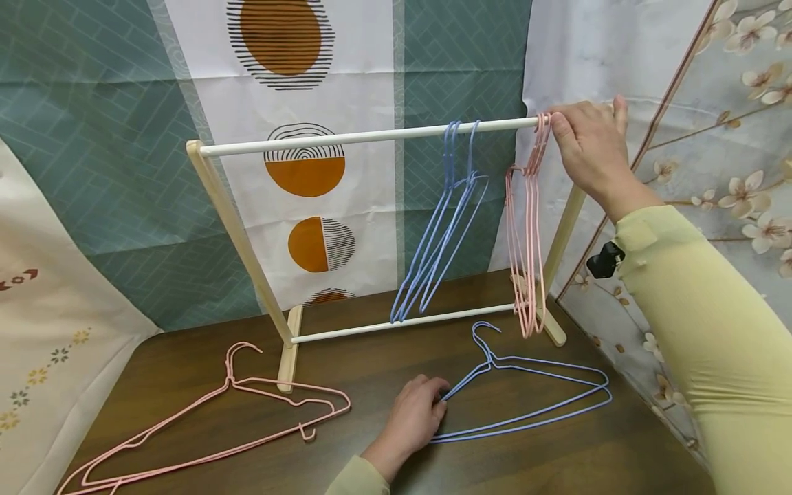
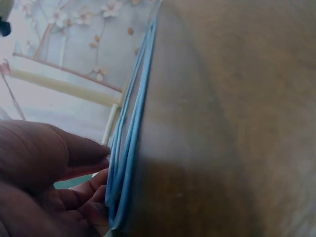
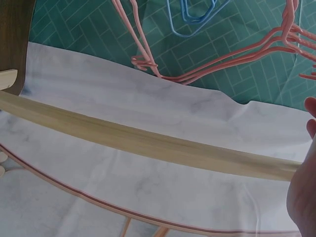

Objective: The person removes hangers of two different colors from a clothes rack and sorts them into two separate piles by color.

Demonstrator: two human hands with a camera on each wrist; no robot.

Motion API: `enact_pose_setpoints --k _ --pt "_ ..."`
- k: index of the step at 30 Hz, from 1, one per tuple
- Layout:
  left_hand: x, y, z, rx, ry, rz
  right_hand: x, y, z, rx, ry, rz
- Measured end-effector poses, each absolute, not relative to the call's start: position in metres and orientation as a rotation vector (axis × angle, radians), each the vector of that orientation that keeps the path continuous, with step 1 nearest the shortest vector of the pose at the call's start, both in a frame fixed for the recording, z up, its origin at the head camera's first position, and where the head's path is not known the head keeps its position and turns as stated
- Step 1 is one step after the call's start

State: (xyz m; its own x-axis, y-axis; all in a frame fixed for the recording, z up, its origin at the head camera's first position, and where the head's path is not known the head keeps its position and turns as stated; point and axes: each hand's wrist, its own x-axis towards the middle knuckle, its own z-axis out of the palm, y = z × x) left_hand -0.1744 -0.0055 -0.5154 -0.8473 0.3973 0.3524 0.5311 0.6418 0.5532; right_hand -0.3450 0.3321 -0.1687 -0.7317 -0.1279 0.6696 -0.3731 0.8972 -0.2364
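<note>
On the table at the front, my left hand (image 1: 412, 416) pinches the left ends of blue clothes hangers (image 1: 516, 426), which lie flat with their hooks toward the back. In the left wrist view, the thumb and fingers meet the stacked blue hangers (image 2: 132, 133) at their near corner. My right hand (image 1: 588, 141) grips the right top corner of a small clothes rack (image 1: 371, 137), its thumb right beside the hooks of several pink hangers (image 1: 533, 227). To their left, blue hangers (image 1: 433, 240) hang from the same white rail. The right wrist view shows the rack's wooden post (image 3: 148, 143) under that hand.
Pink hangers (image 1: 216, 454) lie on the brown table (image 1: 346, 440) at the left, near the rack's left foot (image 1: 291, 350). Patterned curtains (image 1: 458, 55) stand behind the rack, and a floral cloth wall (image 1: 711, 172) is close on the right.
</note>
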Motion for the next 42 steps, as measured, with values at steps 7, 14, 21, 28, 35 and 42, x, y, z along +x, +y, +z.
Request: enact_pose_setpoints --k 7,14,21,28,35,42 --pt "-0.212 -0.017 -0.558 -0.724 -2.508 -1.110 -0.343 0.331 -0.169 0.364 -2.367 0.473" --pt "-0.196 -0.044 -0.476 -0.627 -2.535 -1.304 -0.344 0.331 -0.168 0.367 -2.367 0.473" --pt "-0.193 -0.062 -0.423 -0.489 -2.500 -1.544 -0.344 0.333 -0.167 0.360 -2.369 0.459" --pt "-0.198 -0.075 -0.393 -0.376 -2.365 -1.843 -0.344 0.333 -0.168 0.356 -2.375 0.463" --pt "-0.204 -0.074 -0.369 -0.467 -2.213 -1.976 -0.341 0.334 -0.169 0.353 -2.373 0.465" --pt "-0.209 -0.061 -0.347 -0.507 -2.214 -2.004 -0.342 0.333 -0.168 0.359 -2.373 0.459"
